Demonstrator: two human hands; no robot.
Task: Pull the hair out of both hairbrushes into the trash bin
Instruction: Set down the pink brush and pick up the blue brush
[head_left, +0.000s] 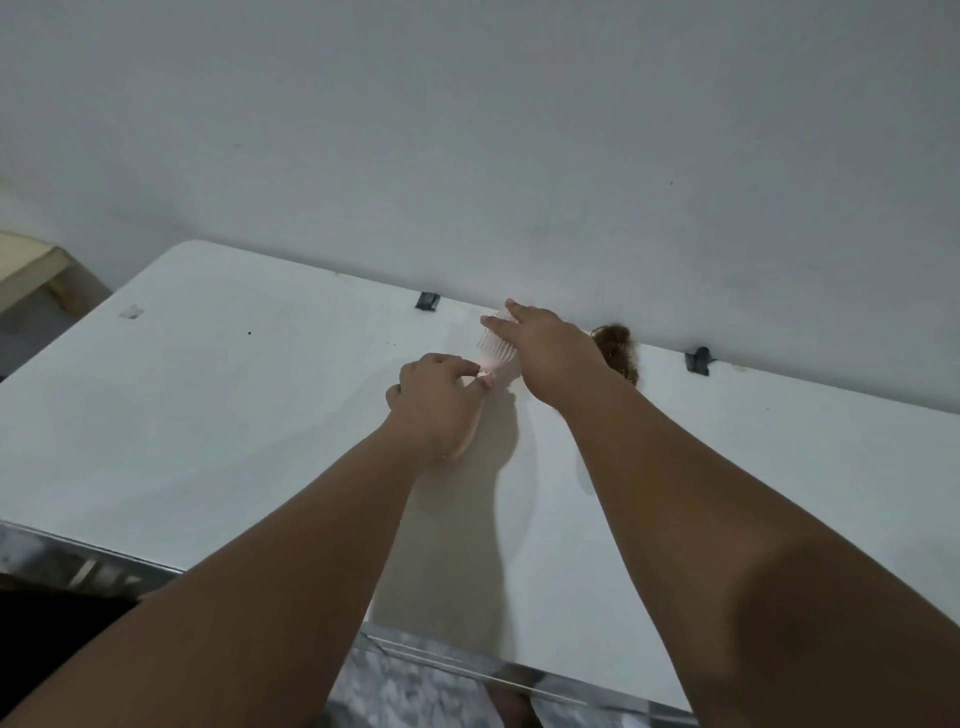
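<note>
1. Head view, far left: a white counter (234, 415) is seen set against a pale wall, with a black clip (427, 300) at its far edge.
2. The left grip (434, 400) is curled round the handle of a pink hairbrush (496, 349), thumb and fingertips pinched near the neck. The brush is held just above the counter with its bristles turned up.
3. The hairbrush is judged light and stiff, being plastic. The handle is the firm place to hold it, while the thin bristles may flex or snap if wrenched sideways.
4. The right grip (545, 353) is laid over the brush head with fingers (511, 307) fairly straight and spread. Nothing is seen clamped in it, and whether any strand is caught beneath cannot be told.
5. Little hair is visible among the bristles. Any left is judged soft and tangled, best pinched low at the bristle roots and lifted straight up.
6. A brown hair clump (618, 348) lies just right of that grip, against the wall. Whether it sits on the second brush cannot be told.
7. A second black clip (698, 359) is seen further right. No trash bin is in view.
</note>
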